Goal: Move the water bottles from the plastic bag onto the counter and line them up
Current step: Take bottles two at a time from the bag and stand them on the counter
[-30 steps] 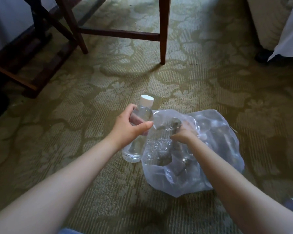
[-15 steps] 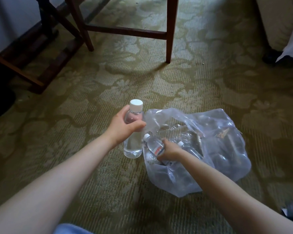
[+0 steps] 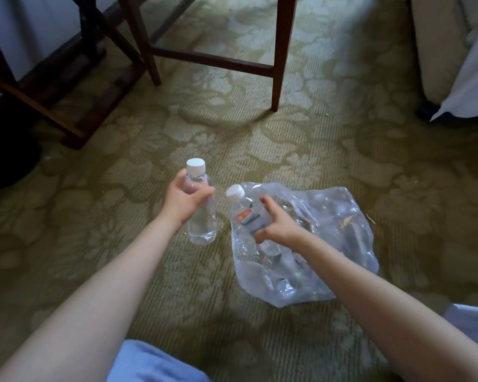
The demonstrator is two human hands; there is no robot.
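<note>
A clear plastic bag [image 3: 340,232] lies crumpled on the patterned carpet, with more clear bottles dimly visible inside. My left hand [image 3: 184,201] grips a clear white-capped water bottle [image 3: 202,221] upright, left of the bag and just above the floor. My right hand [image 3: 276,226] holds a second water bottle [image 3: 244,212] with a red and blue label around its middle; it is tilted, cap up and to the left, at the bag's mouth. No counter is in view.
Dark wooden chair legs and a crossbar [image 3: 213,60] stand on the carpet beyond the bag. More dark wood framing [image 3: 75,86] sits at the upper left. White bedding [image 3: 469,86] hangs at the upper right. Blue cloth [image 3: 155,365] shows at the bottom edge.
My right hand went into the bag, took hold of a labelled bottle and has lifted it out to the bag's mouth. My left hand kept its bottle, shifting slightly left.
</note>
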